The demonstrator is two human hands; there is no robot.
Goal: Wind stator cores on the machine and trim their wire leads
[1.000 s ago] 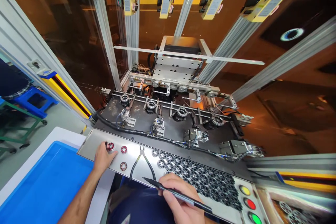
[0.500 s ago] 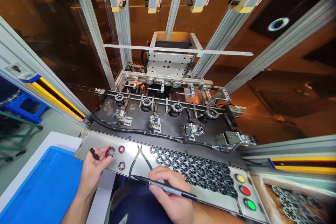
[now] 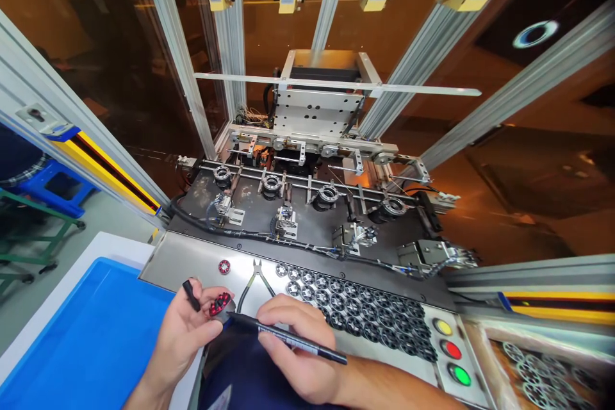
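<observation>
Fingers of the left hand (image 3: 185, 332) close around a small round part with red windings (image 3: 220, 303), lifted off the metal shelf (image 3: 192, 256) and turned toward the camera; a short black cap (image 3: 191, 295) sits pinched between the same hand's upper fingers. The right hand (image 3: 300, 349) grips a black marker pen (image 3: 286, 337) in a writing hold, and the pen's tip touches the side of the red-wound part. Both hands hover at the near edge of the shelf, above the person's dark blue clothing. On the shelf just beyond the hands lie pliers (image 3: 254, 277) with their jaws pointing away, and a single red-wound part (image 3: 223, 266) rests to the left of the pliers. To the right of the pliers, dark round parts (image 3: 355, 311) cover the shelf in close rows. At the shelf's right end stand three round buttons: yellow (image 3: 442, 327), red (image 3: 451, 350) and green (image 3: 460, 374). A blue tray (image 3: 81, 333) lies left of the shelf. Beyond the shelf, inside the machine enclosure, four ring-shaped fixtures (image 3: 328, 195) sit in a row on a black base.
</observation>
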